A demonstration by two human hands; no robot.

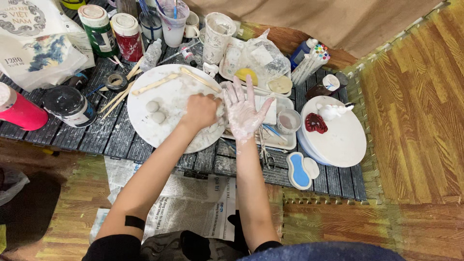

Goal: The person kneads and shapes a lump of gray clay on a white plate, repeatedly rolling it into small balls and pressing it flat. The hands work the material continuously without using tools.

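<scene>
My left hand (200, 111) is curled into a fist on the right part of a round white board (145, 125), pressing on pale clay that its fingers hide. My right hand (242, 110), smeared white, is held flat with fingers spread and palm up, just right of the left hand and over a white rectangular tray (285, 142). Two small grey clay balls (155, 111) lie on the board left of my left hand. Flat wooden sticks (154, 84) rest along the board's upper edge.
Paint jars (99, 29), cups with brushes (172, 19) and a tape roll (116, 80) crowd the back of the low slatted table. A second round board (338, 140) at right carries a red figure and a white one. Newspaper (193, 203) lies under my arms.
</scene>
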